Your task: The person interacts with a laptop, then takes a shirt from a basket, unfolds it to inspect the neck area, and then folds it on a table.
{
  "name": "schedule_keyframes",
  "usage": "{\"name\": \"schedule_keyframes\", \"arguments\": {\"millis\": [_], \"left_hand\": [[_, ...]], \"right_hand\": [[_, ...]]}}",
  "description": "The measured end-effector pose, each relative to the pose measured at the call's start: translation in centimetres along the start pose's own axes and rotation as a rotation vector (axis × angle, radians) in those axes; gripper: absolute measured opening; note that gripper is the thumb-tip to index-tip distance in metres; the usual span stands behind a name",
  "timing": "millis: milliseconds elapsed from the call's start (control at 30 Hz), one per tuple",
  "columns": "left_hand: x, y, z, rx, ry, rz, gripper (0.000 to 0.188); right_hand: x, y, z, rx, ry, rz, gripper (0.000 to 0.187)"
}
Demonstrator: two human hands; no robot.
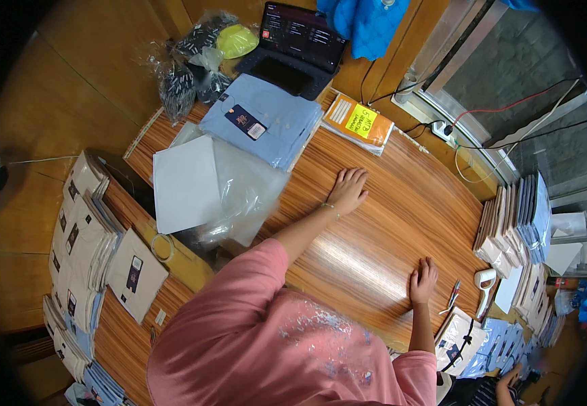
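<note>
My left hand [349, 191] lies on the striped wooden table [375, 237], fingers stretched forward, with nothing in it. Below it to the right, my right hand [423, 281] also rests on the tabletop, its fingers extended and holding nothing. Left of my left hand are a stack of clear plastic bags [253, 196] and white sheets [184, 186]. Behind these lies a folded light blue shirt [273, 122] with a dark tag. Orange-covered notebooks [358, 122] sit beyond my left hand. Pens [453, 296] and a white handled device [484, 287] lie to the right of my right hand.
An open laptop [293, 61] stands at the back, beside plastic bags of small dark pieces [177, 91]. Piles of folded beige garments [80, 237] line the left. More garment stacks [503, 230] stand at right, near cables. Another person's arm [507, 386] shows at lower right.
</note>
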State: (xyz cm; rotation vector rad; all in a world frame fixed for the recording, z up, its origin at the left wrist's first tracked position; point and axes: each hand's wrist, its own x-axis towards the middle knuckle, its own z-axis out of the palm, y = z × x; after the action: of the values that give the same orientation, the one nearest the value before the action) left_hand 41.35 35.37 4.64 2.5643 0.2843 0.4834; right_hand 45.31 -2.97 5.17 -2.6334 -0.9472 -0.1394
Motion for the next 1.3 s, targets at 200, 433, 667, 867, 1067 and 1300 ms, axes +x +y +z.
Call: {"name": "schedule_keyframes", "arguments": {"millis": [200,433,667,867,1067,1300], "left_hand": [[-0.1,0.1,-0.3,0.002,0.013,0.028,0.049],[-0.2,-0.3,0.2,-0.024,0.071,0.048,0.047],[0.0,-0.1,0.6,0.019,0.103,0.038,0.045],[-0.1,0.0,0.2,-0.006,0.084,0.041,0.044],[-0.3,0.2,0.1,0.015,0.06,0.033,0.044],[0.2,0.3,-0.1,0.039,0.028,0.029,0.043]], "right_hand": [[-0.1,-0.4,-0.1,-0.001,-0.003,0.016,0.039],[0.0,-0.7,-0.3,-0.019,0.001,0.008,0.04],[0.0,0.0,0.0,-0.019,0.012,-0.015,0.038],[0.2,-0.3,-0.2,-0.014,0.007,-0.012,0.038],[0.2,-0.6,-0.5,0.025,0.001,0.003,0.038],[0.1,-0.4,-0.4,-0.001,-0.005,0.014,0.037]]}}
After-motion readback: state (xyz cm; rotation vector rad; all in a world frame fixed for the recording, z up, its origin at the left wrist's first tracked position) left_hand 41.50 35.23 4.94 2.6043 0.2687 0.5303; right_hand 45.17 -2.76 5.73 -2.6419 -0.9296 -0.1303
